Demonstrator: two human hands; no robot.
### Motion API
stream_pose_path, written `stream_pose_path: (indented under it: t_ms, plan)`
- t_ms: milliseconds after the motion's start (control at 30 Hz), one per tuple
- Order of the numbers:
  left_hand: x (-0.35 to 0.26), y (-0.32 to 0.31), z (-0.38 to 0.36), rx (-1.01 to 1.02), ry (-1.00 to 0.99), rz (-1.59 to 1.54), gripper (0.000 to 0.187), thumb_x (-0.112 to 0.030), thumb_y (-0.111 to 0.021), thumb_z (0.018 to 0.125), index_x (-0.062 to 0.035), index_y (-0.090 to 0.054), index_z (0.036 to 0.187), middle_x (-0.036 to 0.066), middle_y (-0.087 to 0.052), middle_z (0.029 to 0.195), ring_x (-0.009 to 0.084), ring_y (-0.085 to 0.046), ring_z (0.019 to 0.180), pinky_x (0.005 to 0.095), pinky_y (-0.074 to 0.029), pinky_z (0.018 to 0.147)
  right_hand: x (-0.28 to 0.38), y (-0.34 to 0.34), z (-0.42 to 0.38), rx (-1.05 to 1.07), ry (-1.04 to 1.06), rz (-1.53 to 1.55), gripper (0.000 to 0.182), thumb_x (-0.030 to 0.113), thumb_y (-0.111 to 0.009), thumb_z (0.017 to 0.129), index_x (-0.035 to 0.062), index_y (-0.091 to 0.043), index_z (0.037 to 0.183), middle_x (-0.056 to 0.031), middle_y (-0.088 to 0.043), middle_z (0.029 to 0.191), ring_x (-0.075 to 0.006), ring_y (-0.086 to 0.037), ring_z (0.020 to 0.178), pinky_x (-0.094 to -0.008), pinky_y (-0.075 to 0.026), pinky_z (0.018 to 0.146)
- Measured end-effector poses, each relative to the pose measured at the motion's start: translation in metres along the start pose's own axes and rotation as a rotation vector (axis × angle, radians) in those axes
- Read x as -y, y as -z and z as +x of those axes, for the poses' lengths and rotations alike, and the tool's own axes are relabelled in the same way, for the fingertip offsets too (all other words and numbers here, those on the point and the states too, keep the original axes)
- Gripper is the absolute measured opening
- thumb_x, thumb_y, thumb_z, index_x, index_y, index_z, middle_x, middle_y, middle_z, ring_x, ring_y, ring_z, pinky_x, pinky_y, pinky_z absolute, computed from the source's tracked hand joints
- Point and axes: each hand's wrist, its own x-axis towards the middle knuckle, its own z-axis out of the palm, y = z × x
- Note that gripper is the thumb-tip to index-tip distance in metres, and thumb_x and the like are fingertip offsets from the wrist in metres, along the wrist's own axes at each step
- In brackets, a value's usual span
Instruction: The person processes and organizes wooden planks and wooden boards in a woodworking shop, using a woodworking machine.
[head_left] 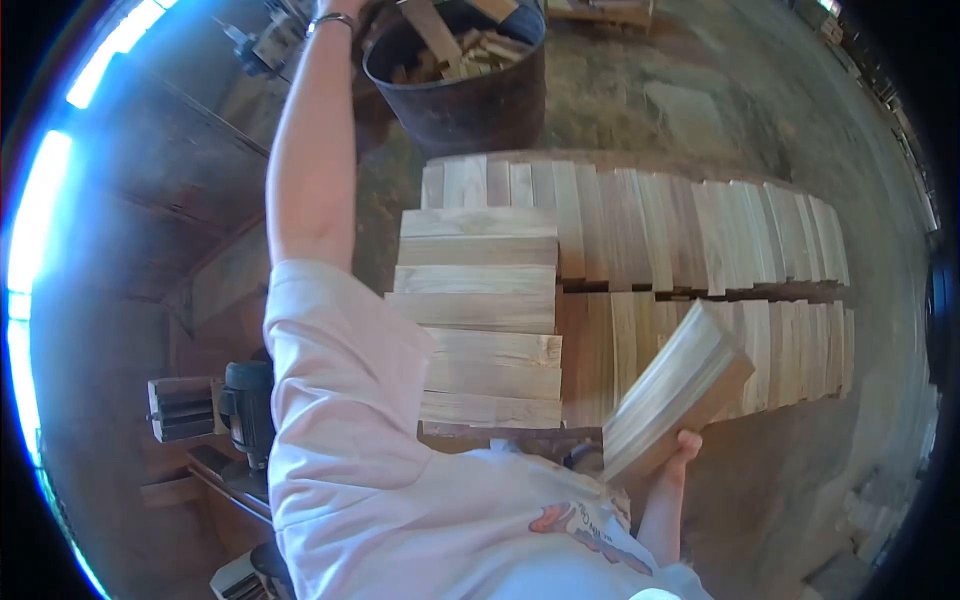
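Note:
My right hand [684, 448] is closed on the lower edge of a wooden board [665, 390], which is held tilted in front of my body. The board has a pale, streaked face and a browner side. My left arm stretches far forward, and a band circles the wrist. Only a sliver of my left hand [345, 6] shows at the top edge, beside a dark bin [455, 110], and its fingers are out of sight. Below the raised board, rows of similar wooden boards [700, 235] lie side by side, with a crosswise stack [478, 290] on their left end.
Wood offcuts [490, 50] fill the dark bin beyond the rows. A dark motor [248, 410] and other machine parts are at my left. Concrete floor [690, 105] stretches behind and to the right, with a pallet [605, 12] at the far top.

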Motion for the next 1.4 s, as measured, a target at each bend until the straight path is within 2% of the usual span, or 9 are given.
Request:
stream_pose_path:
  t_ms: [133,233,433,600,767,933,1200,1333,1400]
  plan:
    - [0.032,0.004,-0.113,0.574,-0.140,0.493,0.049,-0.023,-0.085,0.084,-0.0008,-0.070,0.124,0.009,-0.076,0.103,0.0178,-0.072,0.089,0.0336,-0.056,0.079,0.033,-0.049,0.057,-0.140,0.033,-0.361,0.090,0.032,-0.076,0.069,0.0008,-0.046,0.148,-0.0152,-0.062,0.133,-0.0292,-0.063,0.118,-0.0442,-0.056,0.096]
    - [0.069,0.049,-0.234,0.935,-0.099,0.274,0.049,-0.019,-0.083,0.084,-0.0028,-0.067,0.128,0.017,-0.067,0.128,0.0308,-0.063,0.123,0.0404,-0.049,0.106,0.089,-0.151,0.157,0.258,0.048,-0.695,0.102,0.038,-0.077,0.063,0.0059,-0.042,0.153,-0.0142,-0.057,0.141,-0.0292,-0.057,0.126,-0.0447,-0.050,0.102]
    - [0.120,0.090,-0.358,0.560,0.408,0.027,0.061,-0.012,-0.076,0.091,-0.0066,-0.052,0.147,0.009,-0.055,0.149,0.0213,-0.054,0.135,0.0395,-0.047,0.110,0.049,-0.314,0.370,0.894,-0.084,-1.362,0.106,0.053,-0.075,0.064,0.0118,-0.042,0.155,-0.0153,-0.051,0.147,-0.0310,-0.052,0.131,-0.0446,-0.045,0.105]
    - [0.140,0.076,-0.382,0.287,0.615,-0.256,0.069,-0.018,-0.069,0.099,-0.0043,-0.035,0.158,0.016,-0.048,0.155,0.0271,-0.049,0.140,0.0423,-0.042,0.115,-0.046,-0.371,0.441,0.923,-0.773,-1.597,0.091,0.062,-0.075,0.071,0.0111,-0.059,0.145,-0.0153,-0.062,0.137,-0.0261,-0.056,0.128,-0.0436,-0.047,0.101]
    - [0.137,0.068,-0.392,0.254,0.809,-0.404,0.067,-0.026,-0.060,0.105,-0.0035,-0.029,0.161,0.018,-0.042,0.160,0.0283,-0.046,0.144,0.0414,-0.042,0.115,-0.063,-0.399,0.415,1.204,-0.562,-1.878,0.096,0.068,-0.067,0.079,-0.0010,-0.055,0.145,-0.0201,-0.047,0.155,-0.0333,-0.046,0.142,-0.0456,-0.041,0.113]
    - [0.129,0.075,-0.389,0.275,0.760,-0.307,0.058,-0.028,-0.055,0.108,0.0009,-0.038,0.155,0.018,-0.052,0.153,0.0260,-0.053,0.138,0.0367,-0.050,0.107,-0.053,-0.414,0.399,1.267,-0.580,-2.126,0.105,0.073,-0.079,0.067,-0.0024,-0.061,0.138,-0.0224,-0.066,0.134,-0.0316,-0.064,0.123,-0.0408,-0.049,0.106]
    - [0.071,0.138,-0.419,-0.116,0.801,-0.207,0.030,-0.014,-0.063,0.104,0.0036,-0.066,0.129,0.015,-0.073,0.121,0.0193,-0.072,0.105,0.0318,-0.056,0.093,-0.065,-0.373,0.352,1.123,0.303,-1.793,0.107,0.071,-0.084,0.063,0.0004,-0.060,0.140,-0.0214,-0.066,0.134,-0.0342,-0.064,0.124,-0.0418,-0.049,0.109]
    - [-0.017,0.135,-0.468,-0.257,0.686,0.067,0.023,-0.009,-0.064,0.101,0.0022,-0.070,0.120,0.011,-0.074,0.113,0.0164,-0.071,0.098,0.0300,-0.056,0.088,-0.068,-0.356,0.336,0.937,0.532,-1.813,0.092,0.067,-0.080,0.073,0.0024,-0.063,0.136,-0.0211,-0.069,0.129,-0.0357,-0.065,0.121,-0.0446,-0.052,0.103]
    - [-0.090,0.127,-0.503,-0.358,0.668,0.246,0.016,-0.004,-0.066,0.097,-0.0008,-0.073,0.111,0.008,-0.074,0.106,0.0144,-0.070,0.093,0.0281,-0.055,0.085,-0.077,-0.338,0.329,0.898,1.064,-1.569,0.060,0.042,-0.082,0.080,0.0044,-0.067,0.125,-0.0182,-0.071,0.122,-0.0341,-0.067,0.114,-0.0445,-0.053,0.099]
